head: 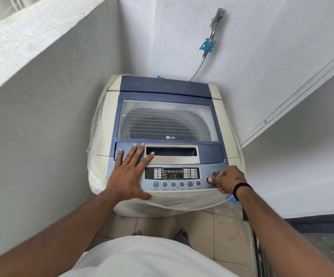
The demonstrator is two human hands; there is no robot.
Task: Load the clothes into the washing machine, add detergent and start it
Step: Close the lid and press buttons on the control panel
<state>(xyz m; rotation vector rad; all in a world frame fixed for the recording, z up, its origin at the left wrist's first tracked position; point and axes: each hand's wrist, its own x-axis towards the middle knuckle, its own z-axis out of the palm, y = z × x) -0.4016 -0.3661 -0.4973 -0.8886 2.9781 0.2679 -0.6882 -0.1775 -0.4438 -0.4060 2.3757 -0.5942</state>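
Note:
A top-loading washing machine [106, 120], cream with a blue top, stands in a corner with its glass lid [167, 118] down. Through the lid I see the dim drum; its contents are unclear. My left hand [131, 172] lies flat with fingers spread on the lid's front edge, beside the silver lid handle [172, 154]. My right hand [229, 179] is curled, its index fingertip on a round button [208, 179] at the right end of the control panel [172, 173]. The panel's display is lit. No detergent or loose clothes are in view.
White walls close in on the left, behind and to the right. A tap with a blue fitting [208, 46] on the back wall feeds a hose down behind the machine. Clear plastic wrap [96, 172] covers the machine's sides. Beige floor tiles [228, 232] lie beneath me.

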